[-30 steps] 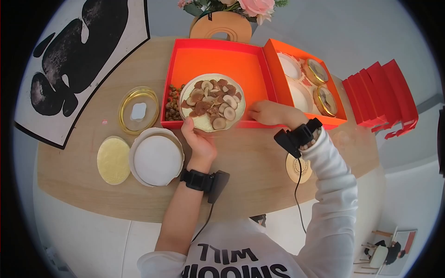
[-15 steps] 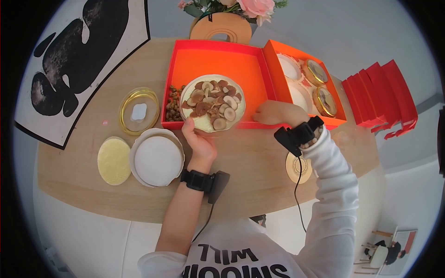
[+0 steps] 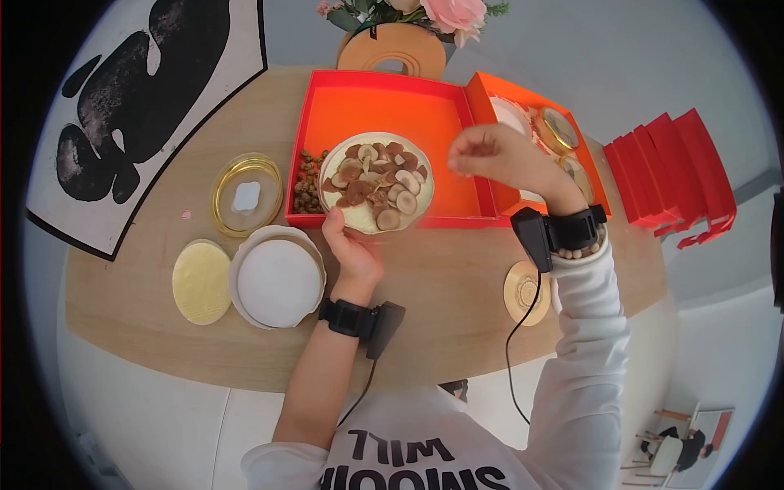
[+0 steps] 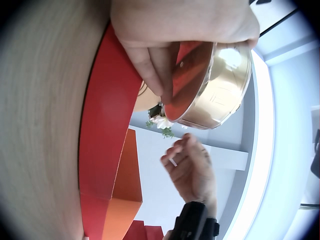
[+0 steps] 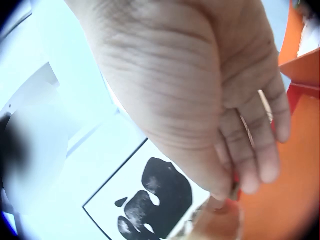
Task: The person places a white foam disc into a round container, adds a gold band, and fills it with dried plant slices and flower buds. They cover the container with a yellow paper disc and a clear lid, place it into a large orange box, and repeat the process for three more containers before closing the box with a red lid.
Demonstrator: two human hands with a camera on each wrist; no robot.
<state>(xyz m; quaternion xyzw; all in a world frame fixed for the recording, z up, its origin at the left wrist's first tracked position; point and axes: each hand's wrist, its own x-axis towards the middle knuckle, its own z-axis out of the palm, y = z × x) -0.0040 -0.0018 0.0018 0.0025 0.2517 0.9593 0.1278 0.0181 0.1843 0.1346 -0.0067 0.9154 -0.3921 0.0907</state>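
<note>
A round container of sliced mushrooms [image 3: 377,181] with a gold side is held over the left part of the red box [image 3: 392,102]. My left hand [image 3: 356,260] grips it from below, with the thumb at its near rim. In the left wrist view my left hand [image 4: 185,22] curls its fingers at the container's underside, beside the gold wall [image 4: 220,97]. Raised above the box's right part is my right hand [image 3: 510,159]. Its fingers are loosely extended in the right wrist view, the thumb [image 5: 200,172] close to them; no held thing is clearly visible.
Small brown pieces [image 3: 307,181] lie at the box's left side. Left are a gold-rimmed lid [image 3: 219,196], a yellow disc [image 3: 201,282] and a white round container [image 3: 279,282]. An orange compartment [image 3: 581,143] with gold-rimmed tins stands right; red boxes [image 3: 653,175] are farther right.
My right hand has risen from the red box's front edge, moving up and away from me, and now covers part of the right compartment. My left hand and the mushroom container have hardly moved.
</note>
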